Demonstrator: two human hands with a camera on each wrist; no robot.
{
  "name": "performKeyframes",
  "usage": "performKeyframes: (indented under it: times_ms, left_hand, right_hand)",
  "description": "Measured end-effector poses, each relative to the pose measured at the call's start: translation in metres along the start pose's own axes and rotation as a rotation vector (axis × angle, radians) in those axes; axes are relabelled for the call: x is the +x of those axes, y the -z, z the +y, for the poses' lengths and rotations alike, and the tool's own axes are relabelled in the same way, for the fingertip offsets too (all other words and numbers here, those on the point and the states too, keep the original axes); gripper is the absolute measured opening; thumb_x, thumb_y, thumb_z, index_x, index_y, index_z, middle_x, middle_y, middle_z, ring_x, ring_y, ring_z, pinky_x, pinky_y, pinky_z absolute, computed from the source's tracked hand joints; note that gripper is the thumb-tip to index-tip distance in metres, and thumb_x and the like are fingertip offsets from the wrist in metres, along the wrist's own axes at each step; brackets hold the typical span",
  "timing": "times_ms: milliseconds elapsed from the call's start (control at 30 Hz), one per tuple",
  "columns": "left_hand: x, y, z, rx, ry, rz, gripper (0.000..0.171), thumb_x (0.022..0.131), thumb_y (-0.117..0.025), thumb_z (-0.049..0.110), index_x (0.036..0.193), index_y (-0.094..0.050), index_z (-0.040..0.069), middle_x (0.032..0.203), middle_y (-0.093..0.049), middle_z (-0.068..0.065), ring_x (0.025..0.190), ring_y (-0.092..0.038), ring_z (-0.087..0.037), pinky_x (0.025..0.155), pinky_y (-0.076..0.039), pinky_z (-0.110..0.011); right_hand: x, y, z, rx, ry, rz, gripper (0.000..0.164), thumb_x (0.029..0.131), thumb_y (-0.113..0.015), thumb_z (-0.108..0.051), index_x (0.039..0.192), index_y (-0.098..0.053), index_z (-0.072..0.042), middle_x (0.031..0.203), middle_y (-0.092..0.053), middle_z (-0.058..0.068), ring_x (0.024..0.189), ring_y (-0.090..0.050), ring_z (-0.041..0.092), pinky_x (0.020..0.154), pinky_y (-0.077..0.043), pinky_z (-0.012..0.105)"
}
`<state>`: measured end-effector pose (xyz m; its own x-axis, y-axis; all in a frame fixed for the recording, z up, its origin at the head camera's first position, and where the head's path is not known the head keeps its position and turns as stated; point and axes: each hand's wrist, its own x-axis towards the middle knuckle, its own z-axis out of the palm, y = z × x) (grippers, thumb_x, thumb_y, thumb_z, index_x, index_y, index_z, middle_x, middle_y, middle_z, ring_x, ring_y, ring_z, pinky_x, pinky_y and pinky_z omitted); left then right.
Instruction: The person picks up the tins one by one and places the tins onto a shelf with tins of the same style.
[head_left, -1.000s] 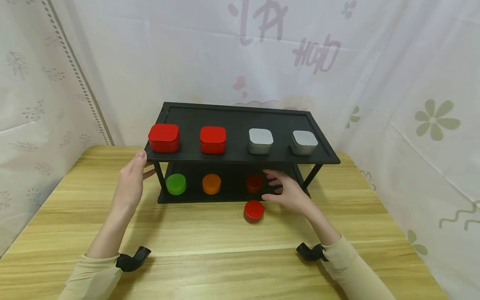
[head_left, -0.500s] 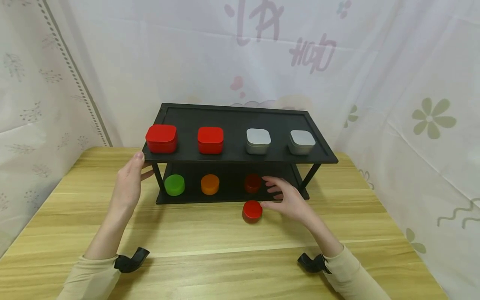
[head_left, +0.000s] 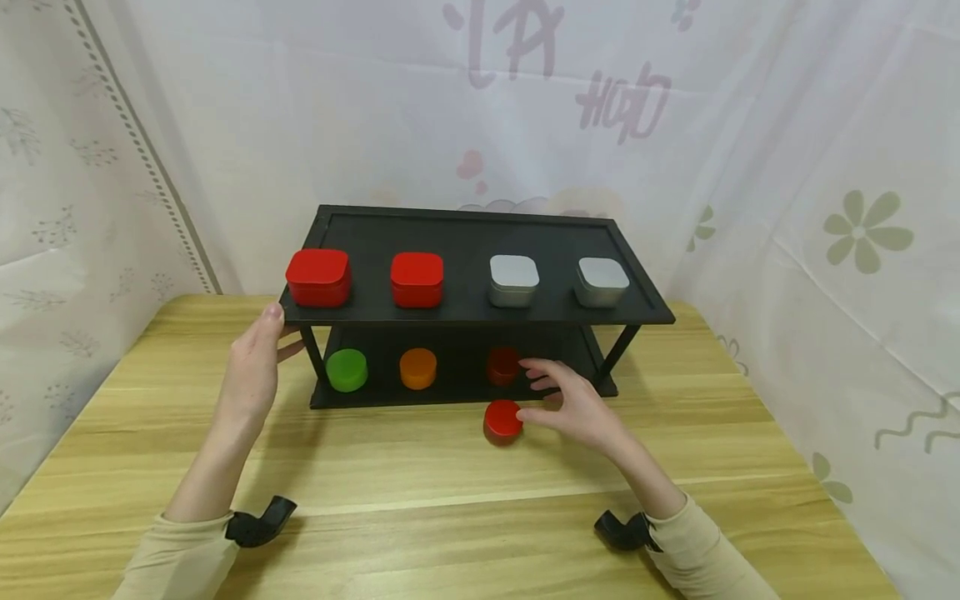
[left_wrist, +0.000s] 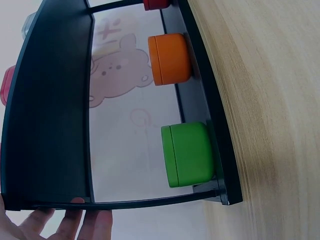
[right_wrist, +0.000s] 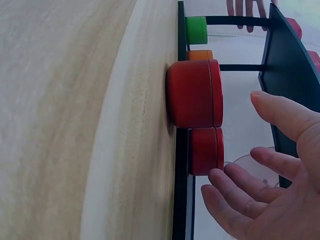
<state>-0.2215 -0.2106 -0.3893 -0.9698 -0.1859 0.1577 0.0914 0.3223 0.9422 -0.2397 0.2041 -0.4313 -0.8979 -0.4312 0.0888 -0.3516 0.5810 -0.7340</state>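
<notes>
One round red tin (head_left: 502, 421) sits on the counter (head_left: 420, 483) just in front of the black two-level shelf (head_left: 480, 312), near the shelf's right half. The right hand (head_left: 577, 400) is beside that tin on its right, fingers spread and relaxed, thumb tip at or just short of the tin's side; it grips nothing. In the right wrist view the same tin (right_wrist: 195, 93) stands free of the fingers (right_wrist: 240, 182).

Three more round tins stand on the shelf's lower level: a green one (head_left: 347, 370) at the left, an orange one (head_left: 417, 368) in the middle, and a dark red one (head_left: 503, 365) directly behind the loose red tin.

Four square tins line the front of the shelf's top level: two red ones (head_left: 318, 277) (head_left: 417, 279) on the left half, two silver ones (head_left: 513, 280) (head_left: 602, 282) on the right half.

The left hand (head_left: 255, 371) rests against the shelf's left front corner, fingers straight, fingertips (left_wrist: 75, 220) touching the edge of the top board, not wrapped around it.
</notes>
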Motion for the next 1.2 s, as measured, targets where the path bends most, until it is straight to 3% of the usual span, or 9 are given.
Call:
performKeyframes:
  times_ms: [600,1033,1200]
  left_hand:
    - [0.0,0.001,0.0,0.022,-0.004,-0.005,0.065,0.111,-0.023,0.051,0.156,-0.044,0.009,0.154,-0.049,-0.019,0.125,-0.054,-0.005,0.096,-0.057,-0.013]
    - [0.0,0.001,0.0,0.02,-0.011,-0.001,0.065,0.111,-0.023,0.051,0.156,-0.044,0.008,0.153,-0.049,-0.018,0.123,-0.054,-0.003,0.094,-0.056,-0.009]
    - [0.0,0.001,0.0,0.031,0.005,-0.004,0.066,0.111,-0.023,0.052,0.156,-0.044,0.009,0.155,-0.049,-0.019,0.124,-0.053,-0.005,0.098,-0.058,-0.016]
  right_hand:
    - [-0.001,-0.012,-0.003,0.006,-0.016,-0.072,0.067,0.087,-0.084,-0.027,0.146,-0.055,-0.011,0.139,-0.061,0.014,0.121,-0.064,0.031,0.107,-0.057,0.051]
    - [0.0,-0.019,-0.004,-0.036,0.015,-0.098,0.066,0.085,-0.086,-0.027,0.142,-0.058,-0.011,0.131,-0.065,0.01,0.116,-0.067,0.027,0.104,-0.059,0.049]
    - [-0.002,-0.022,-0.003,-0.04,0.016,-0.111,0.065,0.085,-0.086,-0.027,0.141,-0.058,-0.011,0.126,-0.065,0.007,0.113,-0.067,0.024,0.102,-0.06,0.048]
